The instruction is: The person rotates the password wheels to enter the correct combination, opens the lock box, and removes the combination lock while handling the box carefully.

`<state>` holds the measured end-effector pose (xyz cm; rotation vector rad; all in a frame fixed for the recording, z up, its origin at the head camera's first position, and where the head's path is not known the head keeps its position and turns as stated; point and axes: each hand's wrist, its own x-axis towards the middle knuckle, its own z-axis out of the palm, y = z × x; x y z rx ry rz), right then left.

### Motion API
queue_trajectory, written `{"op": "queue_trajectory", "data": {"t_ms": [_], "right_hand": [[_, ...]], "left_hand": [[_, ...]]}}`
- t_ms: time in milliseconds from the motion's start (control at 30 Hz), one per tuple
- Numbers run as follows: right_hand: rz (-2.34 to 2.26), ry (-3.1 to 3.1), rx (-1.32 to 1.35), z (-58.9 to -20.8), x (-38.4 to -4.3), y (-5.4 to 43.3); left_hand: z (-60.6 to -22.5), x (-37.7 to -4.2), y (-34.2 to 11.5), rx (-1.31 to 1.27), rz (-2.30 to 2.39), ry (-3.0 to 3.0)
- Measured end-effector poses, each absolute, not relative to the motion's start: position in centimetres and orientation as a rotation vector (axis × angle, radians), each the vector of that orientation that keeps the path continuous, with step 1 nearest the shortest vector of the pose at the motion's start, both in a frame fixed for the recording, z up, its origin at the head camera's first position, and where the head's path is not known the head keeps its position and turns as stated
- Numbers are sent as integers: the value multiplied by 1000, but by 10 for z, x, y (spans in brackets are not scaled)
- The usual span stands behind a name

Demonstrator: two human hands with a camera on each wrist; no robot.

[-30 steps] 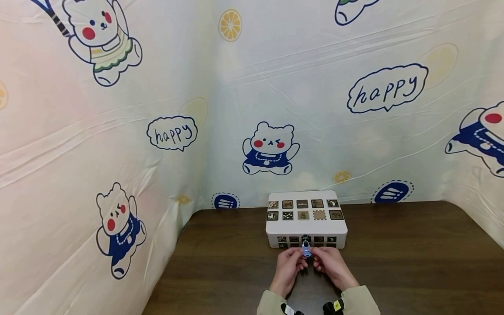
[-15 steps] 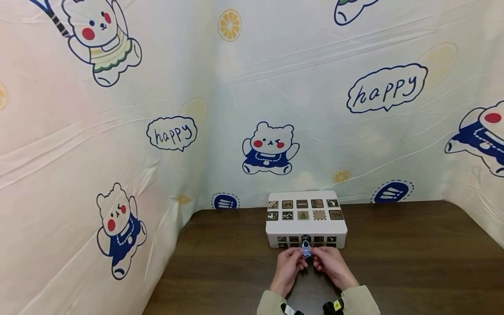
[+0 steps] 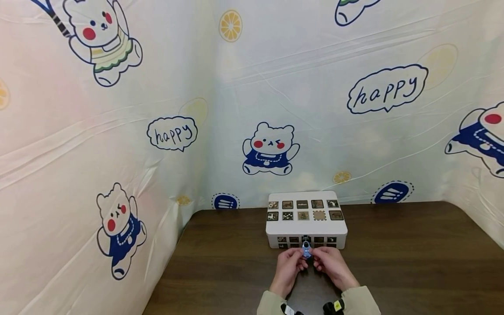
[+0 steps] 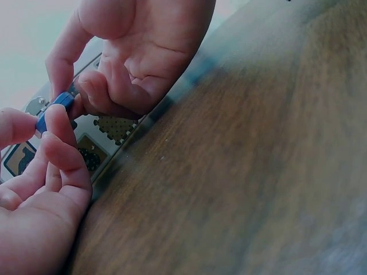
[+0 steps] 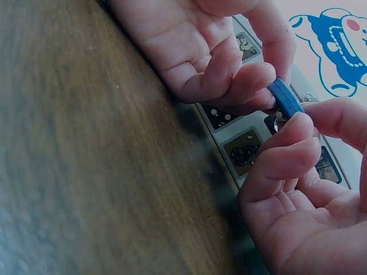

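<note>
Both hands meet at a small, flat, blue object (image 3: 306, 250) with rounded edges, held in front of a white box. My left hand (image 3: 288, 267) pinches it from the left between thumb and index finger. From the right, my right hand (image 3: 334, 266) pinches it the same way. Seen edge-on in the right wrist view, the blue object (image 5: 286, 98) has a shiny metal bit under it. Its exact kind is not clear. The white box (image 3: 306, 226) has small square pictures on its lid and front. A dark fitting (image 3: 306, 238) at its front centre lies right behind the blue object.
The box stands at the back of a dark brown wooden table (image 3: 220, 262), close to the hanging printed cloth (image 3: 315, 109) behind. The cloth also runs along the left and right sides. Dark wrist devices (image 3: 333, 307) show at the sleeves.
</note>
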<state>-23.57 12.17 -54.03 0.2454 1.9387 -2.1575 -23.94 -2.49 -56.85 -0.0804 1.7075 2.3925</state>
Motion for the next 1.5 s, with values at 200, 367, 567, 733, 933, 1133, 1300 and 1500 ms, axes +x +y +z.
{"op": "queue_trajectory", "data": {"t_ms": [200,367,567,733,933,1133,1300,1500], "right_hand": [[-2152,1947,223,-540,-236,122],[-2149,1944,229,-539,-235,122],[-2159,1929,253,-540,-236,122],[-2171,1907,290,-540,-236,121],[-2196,1886,315,-540,-237,121],[-2196,1883,333,-540,-237,122],[-2166,1866,320,-541,-238,122],[-2125,1863,282,-540,-235,123]], "left_hand": [[-568,-239,-25,-90,2395,1704],[-567,-239,-24,-86,2397,1706],[-566,-238,-24,-89,2399,1711],[-566,-238,-25,-78,2395,1712],[-566,-238,-25,-79,2393,1708],[-567,-239,-25,-91,2390,1711],[-566,-239,-25,-94,2384,1711],[-565,-238,-26,-101,2382,1709]]}}
